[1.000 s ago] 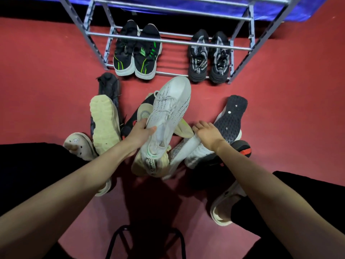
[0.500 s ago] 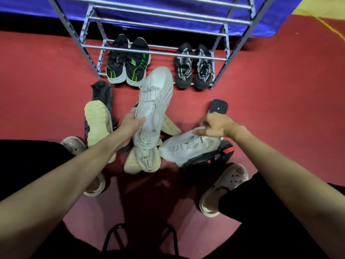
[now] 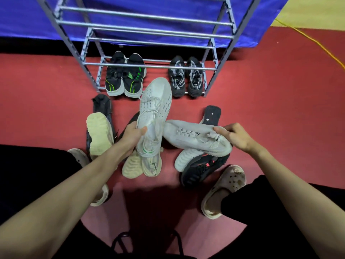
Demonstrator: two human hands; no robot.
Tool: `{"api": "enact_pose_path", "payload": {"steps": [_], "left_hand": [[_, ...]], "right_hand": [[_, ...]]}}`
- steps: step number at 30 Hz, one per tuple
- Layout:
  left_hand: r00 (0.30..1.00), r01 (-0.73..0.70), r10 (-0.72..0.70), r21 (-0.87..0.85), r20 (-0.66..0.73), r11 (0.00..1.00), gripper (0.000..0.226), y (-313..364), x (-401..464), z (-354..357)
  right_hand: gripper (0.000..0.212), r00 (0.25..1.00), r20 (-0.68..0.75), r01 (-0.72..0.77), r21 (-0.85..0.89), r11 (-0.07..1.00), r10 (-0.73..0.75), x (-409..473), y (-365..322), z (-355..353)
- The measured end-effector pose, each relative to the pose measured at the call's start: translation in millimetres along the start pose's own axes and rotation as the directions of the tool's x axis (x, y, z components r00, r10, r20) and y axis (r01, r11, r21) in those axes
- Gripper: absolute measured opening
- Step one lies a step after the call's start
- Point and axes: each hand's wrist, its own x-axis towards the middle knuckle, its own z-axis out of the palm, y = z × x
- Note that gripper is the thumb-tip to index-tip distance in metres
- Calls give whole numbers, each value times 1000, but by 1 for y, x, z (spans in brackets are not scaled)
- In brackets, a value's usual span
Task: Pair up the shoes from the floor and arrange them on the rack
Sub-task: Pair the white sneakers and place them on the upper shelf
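White sneaker (image 3: 155, 116) was gripped by left hand (image 3: 133, 135), toe aimed ahead at rack (image 3: 149, 66). Grey-white sneaker (image 3: 194, 136) was pinched at its heel by right hand (image 3: 236, 136), lying crosswise, toe toward the left hand.

Partly legible black lettering "GINEDI" on the heel tab of the white sneaker (image 3: 196, 139) gripped by the right hand (image 3: 236, 137). Black letters, apparently "S CAPRO" but blurred, on the heel strip of a cream shoe (image 3: 152, 165) lying under the white perforated sneaker (image 3: 155, 116). White lettering on the tongues of the black patterned pair (image 3: 185, 78), too small to make out.
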Motion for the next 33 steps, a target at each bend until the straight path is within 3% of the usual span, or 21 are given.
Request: {"api": "enact_pose_path", "payload": {"steps": [6, 12, 16, 20, 23, 29, 33], "left_hand": [[1000, 6, -6, -35, -12, 999, 33, 0, -1, -3], [1000, -1, 1, 10, -23, 1000, 30, -4, 5, -5], [998, 37, -37, -8, -46, 999, 31, -16, 11, -5], [997, 68, -70, -39, -43, 997, 35, -24, 19, -6], [994, 85, -89, -76, -56, 994, 36, -29, 26, -6], [989, 114, -121, -78, -86, 990, 34, -40, 37, -11], [985, 138, -146, -88, -93, 987, 34, -47, 42, -14]], "right_hand": [[28, 994, -99, -36, 38, 999, 39, -13, -3, 33], [35, 991, -85, -89, 111, 990, 99, -10, -9, 72], [40, 976, 24, -215, 232, 949, 215, 7, -8, 117], [44, 880, 319, -473, 538, 698, 350, 15, 6, 162], [40, 834, 398, -551, 600, 580, 381, 19, 19, 173], [30, 824, 412, -564, 539, 625, 389, 29, 35, 175], [32, 838, 436, -497, 359, 790, 329, 28, 39, 166]]}}
